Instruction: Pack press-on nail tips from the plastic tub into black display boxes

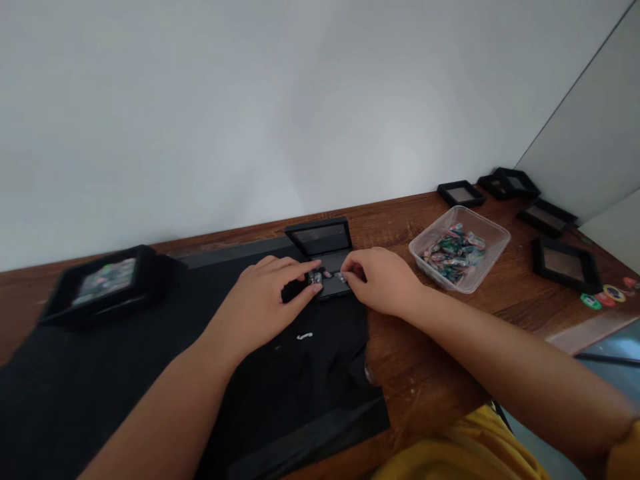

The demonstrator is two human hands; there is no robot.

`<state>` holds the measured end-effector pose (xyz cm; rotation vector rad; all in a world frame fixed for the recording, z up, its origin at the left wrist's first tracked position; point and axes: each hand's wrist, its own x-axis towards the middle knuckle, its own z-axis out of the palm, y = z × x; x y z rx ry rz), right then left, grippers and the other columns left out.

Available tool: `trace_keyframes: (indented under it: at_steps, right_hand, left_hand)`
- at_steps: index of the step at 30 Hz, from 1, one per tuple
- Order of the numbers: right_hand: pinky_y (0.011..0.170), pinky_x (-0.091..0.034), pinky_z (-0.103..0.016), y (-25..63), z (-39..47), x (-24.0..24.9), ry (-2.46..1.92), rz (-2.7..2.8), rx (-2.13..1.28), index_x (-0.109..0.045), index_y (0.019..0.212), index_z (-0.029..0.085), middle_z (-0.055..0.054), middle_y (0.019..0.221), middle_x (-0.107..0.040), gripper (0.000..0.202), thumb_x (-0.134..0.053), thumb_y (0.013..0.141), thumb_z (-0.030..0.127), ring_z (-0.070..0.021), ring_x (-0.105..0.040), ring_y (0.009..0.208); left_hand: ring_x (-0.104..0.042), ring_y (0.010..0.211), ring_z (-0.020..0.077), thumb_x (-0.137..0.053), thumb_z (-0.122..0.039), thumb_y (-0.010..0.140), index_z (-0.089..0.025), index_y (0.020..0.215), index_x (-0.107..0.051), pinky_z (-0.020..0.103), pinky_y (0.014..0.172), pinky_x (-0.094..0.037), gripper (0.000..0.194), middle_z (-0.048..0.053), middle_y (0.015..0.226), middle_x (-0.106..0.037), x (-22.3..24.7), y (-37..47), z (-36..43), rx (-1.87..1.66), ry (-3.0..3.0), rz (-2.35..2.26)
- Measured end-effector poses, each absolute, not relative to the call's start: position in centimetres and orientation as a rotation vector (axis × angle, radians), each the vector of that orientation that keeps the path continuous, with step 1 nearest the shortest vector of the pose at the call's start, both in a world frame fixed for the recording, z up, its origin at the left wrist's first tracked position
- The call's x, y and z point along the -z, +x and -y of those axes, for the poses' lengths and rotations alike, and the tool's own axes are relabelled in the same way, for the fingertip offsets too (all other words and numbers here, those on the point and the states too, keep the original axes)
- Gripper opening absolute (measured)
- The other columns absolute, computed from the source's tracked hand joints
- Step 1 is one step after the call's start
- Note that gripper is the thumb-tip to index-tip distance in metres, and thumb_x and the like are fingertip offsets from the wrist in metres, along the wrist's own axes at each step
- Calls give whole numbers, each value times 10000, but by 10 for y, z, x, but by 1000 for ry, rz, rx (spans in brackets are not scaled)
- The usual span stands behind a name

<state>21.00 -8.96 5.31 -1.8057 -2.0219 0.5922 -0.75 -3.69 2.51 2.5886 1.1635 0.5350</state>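
A small black hinged box [333, 289] lies open on a black sheet, its windowed lid [321, 239] raised at the back. Several small shiny pieces [327, 274] are inside it. My left hand [265, 297] reaches in from the left, thumb and forefinger apart around pieces at the box's left end; whether it grips them is unclear. At the right end, my right hand [376, 279] is pinched on a small shiny piece [341, 277]. To the right stands a clear plastic tub [487, 257] holding many small wrapped pieces [455, 252].
On the left, a black framed box [143, 273] holds shiny pieces. More black boxes [461, 193] stand at the back right, near colourful round stickers [614, 293]. A white scrap [305, 336] lies on the black sheet [295, 393]. A pale wall [250, 120] rises behind the table.
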Motion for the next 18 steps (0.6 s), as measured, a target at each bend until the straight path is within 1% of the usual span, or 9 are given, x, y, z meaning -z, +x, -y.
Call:
trace_keyframes:
  at_steps: [3, 6, 9, 11, 14, 18]
  right_hand:
    - [642, -349, -268, 210, 89, -52, -1698, 1933, -657, -754, 912, 179, -10, 783, -709, 94, -669, 895, 143, -149, -578, 720]
    - [631, -380, -242, 209, 86, -48, -1502, 1772, -845, -746, 899, 167, 9, 770, -692, 85, -667, 892, 137, -117, -562, 681]
    - [623, -400, -227, 208, 84, -44, -1390, 1656, -1042, -733, 873, 153, 10, 772, -680, 77, -662, 886, 126, -103, -559, 671]
    - [614, -402, -223, 207, 84, -42, -1352, 1598, -1161, -723, 860, 145, 12, 759, -667, 72, -662, 883, 117, -100, -557, 666]
    - [606, -396, -219, 206, 84, -43, -1306, 1520, -1272, -706, 829, 140, 25, 724, -641, 70, -668, 876, 105, -93, -540, 648]
    - [596, -383, -213, 206, 83, -47, -1298, 1428, -1351, -688, 798, 139, 44, 681, -615, 90, -669, 868, 86, -83, -522, 617]
  left_hand:
    - [-656, 934, 288, -545, -512, 975, -243, 1226, -739, 467, 880, -538, 416, 76, 985, -755, -27, -1, 40, -651, 2556, -1113]
    - [-670, 959, 271, -560, -469, 986, -249, 1208, -732, 444, 895, -547, 357, 68, 1034, -763, -28, 6, 46, -814, 2547, -1006]
    - [-680, 991, 246, -591, -361, 990, -258, 1282, -682, 429, 931, -543, 323, 56, 1053, -760, -30, 10, 51, -980, 2561, -939]
    - [-688, 977, 215, -595, -274, 993, -263, 1296, -666, 395, 926, -549, 312, 45, 1050, -759, -32, 10, 53, -1054, 2560, -883]
    - [-705, 938, 189, -613, -209, 983, -262, 1179, -722, 356, 892, -561, 230, 31, 1039, -778, -34, 9, 52, -1090, 2560, -786]
    - [-722, 892, 196, -660, -234, 955, -253, 1094, -766, 353, 837, -585, 176, 26, 999, -798, -35, 8, 50, -1072, 2525, -761]
